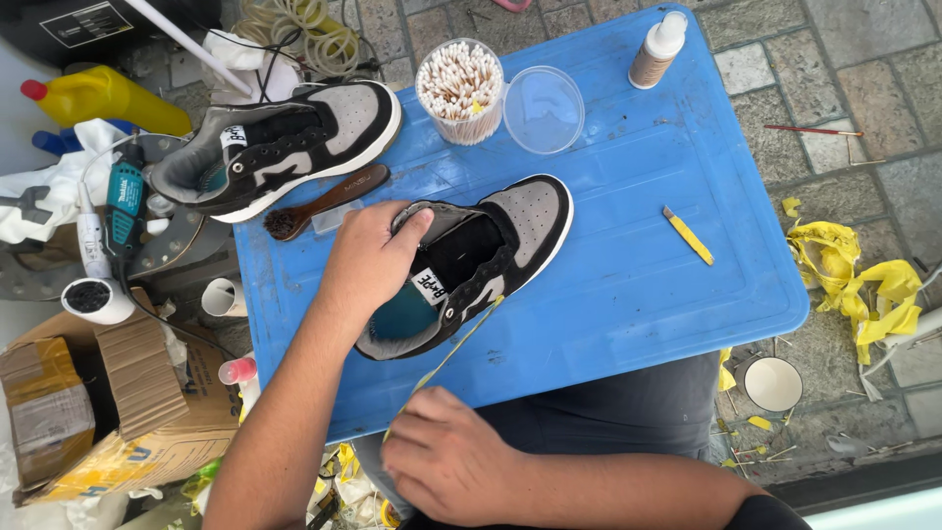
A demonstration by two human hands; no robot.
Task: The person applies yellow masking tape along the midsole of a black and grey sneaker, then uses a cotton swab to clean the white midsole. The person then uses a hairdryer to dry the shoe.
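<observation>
Grey-and-black suede sneaker (471, 260) sits mid blue plastic worktop (638, 285); its twin (280, 142) back-left, clear tub of cotton swabs (459, 90) behind.

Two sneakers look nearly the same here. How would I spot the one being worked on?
Find the blue plastic tray on the person's lap. Near its middle lies a grey-and-black low sneaker with a white sole, the left hand gripping its heel collar. Unlike the matching grey-and-black sneaker at the tray's far-left corner, it is held, and a strip of yellow tape runs from it to the right hand.

The left hand (368, 260) hides the near sneaker's (471, 260) heel side; the right hand's (446, 456) fingertips curl under, unseen.
</observation>
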